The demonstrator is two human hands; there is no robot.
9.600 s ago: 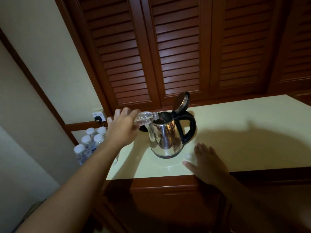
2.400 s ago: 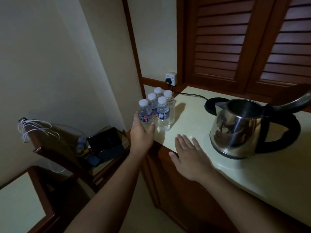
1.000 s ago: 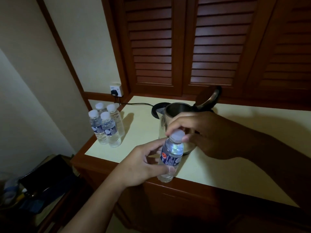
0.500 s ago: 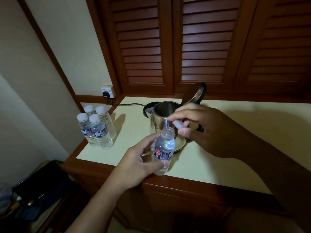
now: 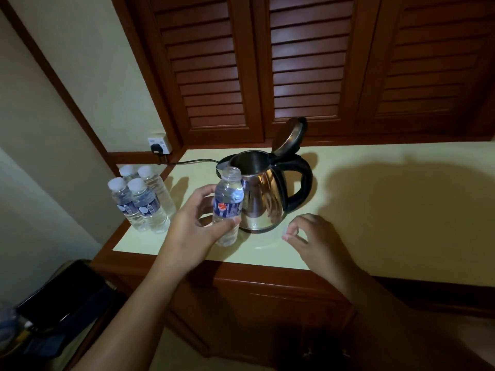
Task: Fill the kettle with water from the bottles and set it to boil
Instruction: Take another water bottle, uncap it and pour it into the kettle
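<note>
With an uncapped bottle (image 5: 227,202) gripped upright by the left hand (image 5: 195,223) just beside the open-lidded kettle (image 5: 263,199) on the counter (image 5: 375,210) and its cap (image 5: 288,233) seemingly pinched by the right hand (image 5: 313,236), pouring is judged due next: the neck is to be tipped over the kettle's mouth.

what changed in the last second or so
The cap came off the bottle: the right hand unscrewed it and dropped to the counter, pinching the cap. The left hand still grips the bottle beside the kettle. Kettle, lid open, and the four spare bottles stayed put.
</note>
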